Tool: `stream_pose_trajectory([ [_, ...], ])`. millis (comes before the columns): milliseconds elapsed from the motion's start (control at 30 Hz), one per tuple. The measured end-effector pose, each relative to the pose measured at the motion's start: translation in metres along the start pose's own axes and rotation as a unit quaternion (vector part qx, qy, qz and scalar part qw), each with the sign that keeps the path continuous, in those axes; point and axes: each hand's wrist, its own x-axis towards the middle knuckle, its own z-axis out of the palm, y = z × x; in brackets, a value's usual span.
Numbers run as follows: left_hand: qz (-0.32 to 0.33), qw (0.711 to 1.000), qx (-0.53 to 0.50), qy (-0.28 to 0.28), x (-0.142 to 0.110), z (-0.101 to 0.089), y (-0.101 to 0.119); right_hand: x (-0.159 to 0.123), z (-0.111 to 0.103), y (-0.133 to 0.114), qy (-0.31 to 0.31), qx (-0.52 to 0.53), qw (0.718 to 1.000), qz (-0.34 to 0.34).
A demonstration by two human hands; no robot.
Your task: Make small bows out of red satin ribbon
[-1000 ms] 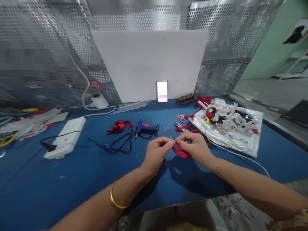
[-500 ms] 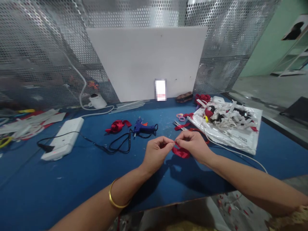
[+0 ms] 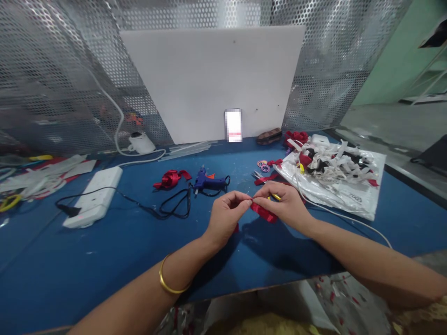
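My left hand (image 3: 227, 215) and my right hand (image 3: 283, 204) meet above the blue table (image 3: 104, 251), fingertips pinched together on a strip of red ribbon (image 3: 264, 213). The ribbon hangs folded below my right fingers. A yellow bit (image 3: 276, 197) shows by my right index finger; I cannot make out what it is. A gold bangle (image 3: 166, 284) circles my left wrist.
A blue glue gun (image 3: 208, 182) with a black cord (image 3: 174, 208), a folded red ribbon (image 3: 170, 178) and a white power strip (image 3: 94, 196) lie to the left. A plastic sheet with ribbon scraps (image 3: 335, 179) lies right. A white board (image 3: 213, 79) leans on perforated metal behind.
Both hands stay pinched on the ribbon and have shifted slightly away from me; the ribbon now lies more level under my right fingers. A yellow bit now shows by my right hand.
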Motion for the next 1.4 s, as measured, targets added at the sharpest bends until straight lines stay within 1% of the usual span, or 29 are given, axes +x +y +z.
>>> stream_pose_trajectory([
  [100, -0.005, 1.000, 0.009, -0.006, -0.001, 0.001, 0.001, -0.002, 0.002, 0.002, -0.002, -0.063, 0.995, -0.082],
  [167, -0.020, 1.000, 0.015, -0.006, -0.001, 0.001, 0.001, -0.003, 0.003, 0.004, 0.003, -0.103, 0.987, -0.120],
  [267, -0.051, 0.998, 0.024, -0.006, -0.001, 0.000, -0.001, -0.004, 0.003, 0.006, 0.012, -0.166, 0.970, -0.179],
  [333, -0.073, 0.997, 0.012, -0.007, -0.001, 0.000, -0.002, -0.004, 0.004, 0.006, 0.016, -0.177, 0.964, -0.197],
  [367, -0.083, 0.997, 0.001, -0.007, -0.001, -0.001, -0.002, -0.004, 0.004, 0.005, 0.015, -0.162, 0.969, -0.187],
  [400, -0.092, 0.996, -0.013, -0.007, -0.001, -0.001, -0.003, -0.004, 0.004, 0.004, 0.016, -0.135, 0.977, -0.162],
  [467, -0.108, 0.993, -0.042, -0.005, 0.000, -0.001, -0.003, -0.002, 0.004, 0.004, 0.027, -0.050, 0.996, -0.070],
  [500, -0.113, 0.992, -0.053, -0.003, 0.001, -0.002, -0.003, -0.001, 0.003, 0.004, 0.034, 0.000, 0.999, -0.016],
  [567, -0.117, 0.991, -0.065, 0.000, 0.002, -0.002, -0.004, 0.002, 0.002, 0.004, 0.057, 0.087, 0.992, 0.070],
  [600, -0.116, 0.991, -0.065, 0.001, 0.002, -0.002, -0.004, 0.004, 0.000, 0.004, 0.069, 0.115, 0.987, 0.093],
  [633, -0.112, 0.992, -0.061, 0.001, 0.003, -0.002, -0.004, 0.005, -0.001, 0.004, 0.078, 0.131, 0.983, 0.100],
  [700, -0.103, 0.993, -0.051, 0.003, 0.003, -0.003, -0.005, 0.006, -0.004, 0.004, 0.082, 0.130, 0.984, 0.087],
  [767, -0.099, 0.994, -0.049, 0.009, 0.003, -0.004, -0.006, 0.005, -0.008, 0.001, 0.048, 0.107, 0.992, 0.054],
  [833, -0.100, 0.993, -0.055, 0.018, 0.004, -0.005, -0.007, 0.004, -0.013, -0.003, -0.019, 0.071, 0.997, -0.006],
  [867, -0.100, 0.993, -0.059, 0.023, 0.005, -0.006, -0.008, 0.003, -0.015, -0.006, -0.067, 0.052, 0.995, -0.043],
  [900, -0.101, 0.993, -0.062, 0.027, 0.006, -0.007, -0.008, 0.002, -0.017, -0.009, -0.130, 0.034, 0.988, -0.083],
  [967, -0.099, 0.993, -0.063, 0.032, 0.007, -0.008, -0.008, 0.002, -0.021, -0.013, -0.272, 0.004, 0.951, -0.149],
  [1000, -0.098, 0.993, -0.060, 0.031, 0.008, -0.009, -0.009, 0.002, -0.022, -0.014, -0.321, -0.005, 0.932, -0.167],
  [1033, -0.094, 0.994, -0.055, 0.029, 0.008, -0.009, -0.009, 0.002, -0.023, -0.014, -0.335, -0.012, 0.926, -0.174],
  [1067, -0.088, 0.995, -0.049, 0.025, 0.008, -0.009, -0.009, 0.002, -0.022, -0.013, -0.311, -0.021, 0.935, -0.172],
  [1100, -0.080, 0.996, -0.040, 0.021, 0.008, -0.009, -0.008, 0.003, -0.021, -0.011, -0.252, -0.034, 0.954, -0.161],
  [1133, -0.072, 0.997, -0.030, 0.016, 0.007, -0.008, -0.008, 0.002, -0.019, -0.008, -0.177, -0.051, 0.972, -0.147],
  [1167, -0.062, 0.998, -0.020, 0.012, 0.007, -0.007, -0.008, 0.002, -0.016, -0.005, -0.110, -0.072, 0.982, -0.134],
  [1200, -0.051, 0.999, -0.009, 0.010, 0.006, -0.006, -0.007, 0.001, -0.014, -0.002, -0.061, -0.093, 0.986, -0.126],
  [1233, -0.040, 0.999, 0.001, 0.008, 0.005, -0.004, -0.007, 0.000, -0.011, 0.000, -0.033, -0.113, 0.985, -0.125],
  [1267, -0.030, 0.999, 0.009, 0.006, 0.004, -0.003, -0.006, -0.001, -0.008, 0.002, -0.022, -0.129, 0.983, -0.128],
  [1400, -0.011, 0.999, 0.043, 0.006, 0.000, 0.001, -0.005, -0.006, 0.000, 0.004, -0.007, -0.177, 0.974, -0.139],
])
